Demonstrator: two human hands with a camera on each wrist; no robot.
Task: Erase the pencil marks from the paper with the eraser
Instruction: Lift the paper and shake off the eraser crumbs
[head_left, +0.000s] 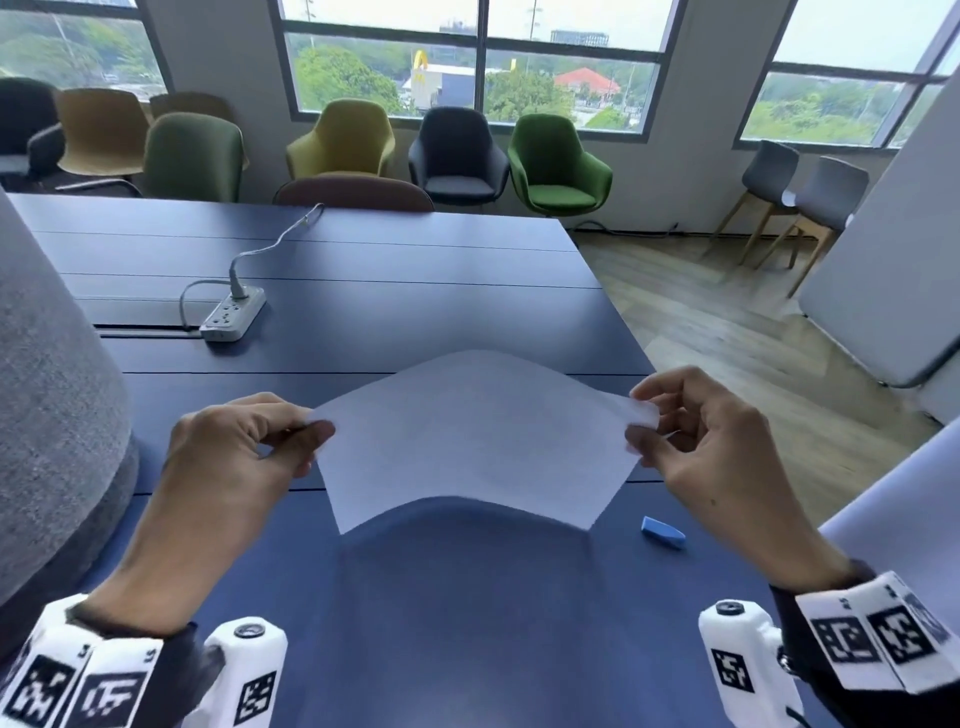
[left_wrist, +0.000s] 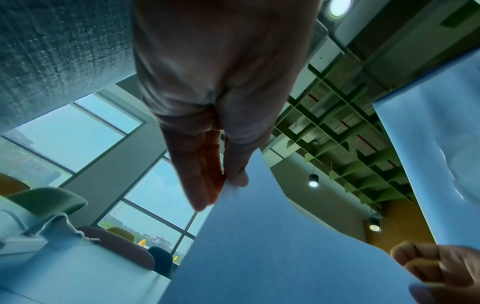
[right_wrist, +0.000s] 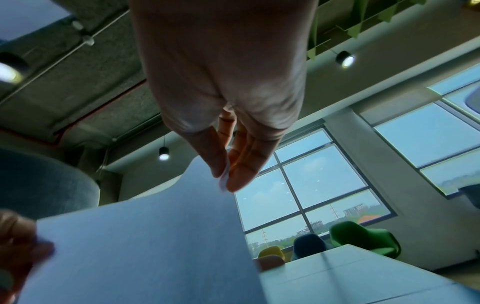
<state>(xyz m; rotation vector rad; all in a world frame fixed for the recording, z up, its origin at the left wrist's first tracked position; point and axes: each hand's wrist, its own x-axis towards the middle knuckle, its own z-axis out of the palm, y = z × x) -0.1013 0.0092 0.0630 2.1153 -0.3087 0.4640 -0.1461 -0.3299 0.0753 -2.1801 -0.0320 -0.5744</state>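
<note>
A white sheet of paper (head_left: 472, 441) hangs arched in the air above the dark blue table (head_left: 415, 312), held by both hands. My left hand (head_left: 306, 428) pinches its left corner between thumb and fingers. My right hand (head_left: 641, 421) pinches the right corner the same way. No pencil marks show on the upper side. The blue eraser (head_left: 663, 532) lies on the table below my right hand, untouched. From the left wrist view the paper (left_wrist: 272, 246) is seen from beneath, pinched by the left hand (left_wrist: 223, 185). In the right wrist view the right hand (right_wrist: 224, 181) pinches the paper (right_wrist: 155, 246).
A white power strip (head_left: 232, 314) with a plugged cable lies at the table's back left. A grey felt partition (head_left: 52, 415) stands close on the left. A white rolled sheet (head_left: 909, 499) lies at the right edge. Chairs line the windows behind the table.
</note>
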